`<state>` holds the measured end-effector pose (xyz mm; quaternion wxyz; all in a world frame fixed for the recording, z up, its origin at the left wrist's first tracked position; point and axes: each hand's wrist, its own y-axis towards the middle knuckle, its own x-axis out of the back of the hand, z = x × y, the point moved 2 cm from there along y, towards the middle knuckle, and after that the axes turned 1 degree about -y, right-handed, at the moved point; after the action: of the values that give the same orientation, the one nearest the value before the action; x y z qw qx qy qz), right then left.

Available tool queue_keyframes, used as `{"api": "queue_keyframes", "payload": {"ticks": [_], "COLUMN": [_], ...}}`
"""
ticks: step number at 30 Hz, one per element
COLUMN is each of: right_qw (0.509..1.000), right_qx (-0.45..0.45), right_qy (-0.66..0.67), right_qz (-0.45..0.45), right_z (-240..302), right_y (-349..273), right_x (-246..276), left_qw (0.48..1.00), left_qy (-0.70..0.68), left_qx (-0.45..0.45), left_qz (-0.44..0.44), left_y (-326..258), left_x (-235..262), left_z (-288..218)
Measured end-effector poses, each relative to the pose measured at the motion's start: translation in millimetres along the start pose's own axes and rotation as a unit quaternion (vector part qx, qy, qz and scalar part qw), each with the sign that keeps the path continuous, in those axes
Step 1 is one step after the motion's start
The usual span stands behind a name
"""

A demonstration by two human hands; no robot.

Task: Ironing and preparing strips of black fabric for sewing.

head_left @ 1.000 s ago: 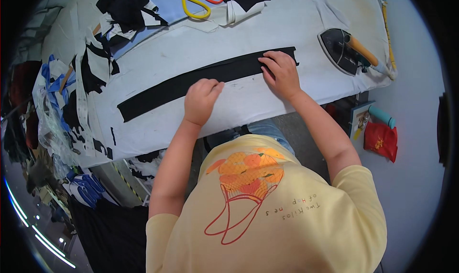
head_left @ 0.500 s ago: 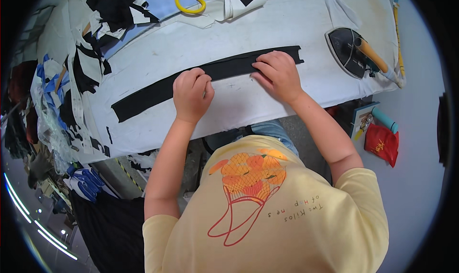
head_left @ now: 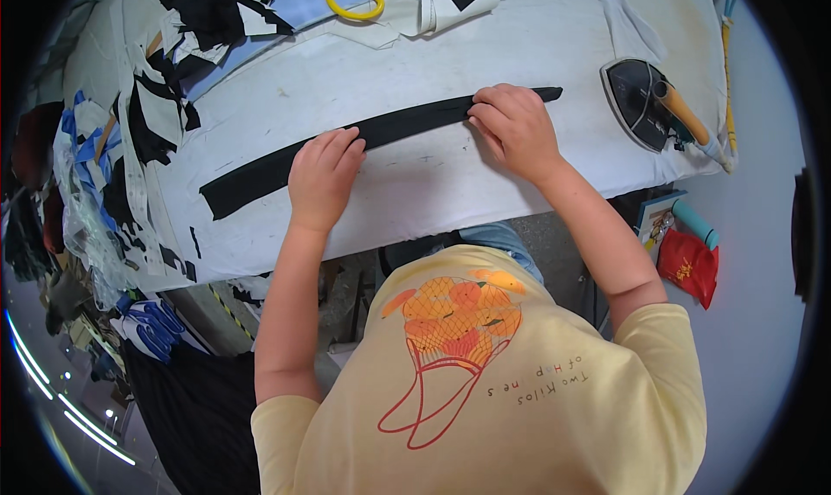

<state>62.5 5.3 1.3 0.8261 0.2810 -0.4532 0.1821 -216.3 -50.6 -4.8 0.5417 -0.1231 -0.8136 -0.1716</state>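
Observation:
A long black fabric strip [head_left: 411, 126] lies across the white-covered table in a slight curve, rising toward the right. Its left end is wide and flat; the part by my right hand looks narrower, as if folded lengthwise. My left hand [head_left: 325, 174] grips the strip near its middle, fingers curled together over it. With fingertips and thumb, my right hand [head_left: 517, 135] pinches the strip close to its right end. To the right of that end, an iron [head_left: 636, 101] with a wooden handle rests on the cloth.
Yellow-handled scissors [head_left: 355, 12] and black and white fabric scraps [head_left: 212, 14] lie along the far side. More offcuts [head_left: 151, 118] heap up at the left edge. A red pouch [head_left: 689, 265] and a teal cylinder [head_left: 695, 221] sit beside the table's right end.
My left hand has slid left along the strip. The strip's right end has gone from wide to narrow, folded over under my right hand. The whole view has shifted slightly.

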Motion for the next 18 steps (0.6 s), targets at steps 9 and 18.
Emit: {"api": "queue_keyframes", "payload": {"ticks": [9, 18], "right_qw": [0.994, 0.979], "right_qx": [-0.105, -0.196], "right_qy": [0.037, 0.019], "right_qz": [0.02, 0.048], "right_z": [-12, -11], "right_y": [2, 6], "right_x": [-11, -15], "left_qw": [0.995, 0.965], "left_qy": [-0.041, -0.113], "left_qx": [0.085, 0.238], "left_qz": [0.032, 0.001], "left_y": [17, 17], "left_x": [6, -13], "left_z": [1, 7]}}
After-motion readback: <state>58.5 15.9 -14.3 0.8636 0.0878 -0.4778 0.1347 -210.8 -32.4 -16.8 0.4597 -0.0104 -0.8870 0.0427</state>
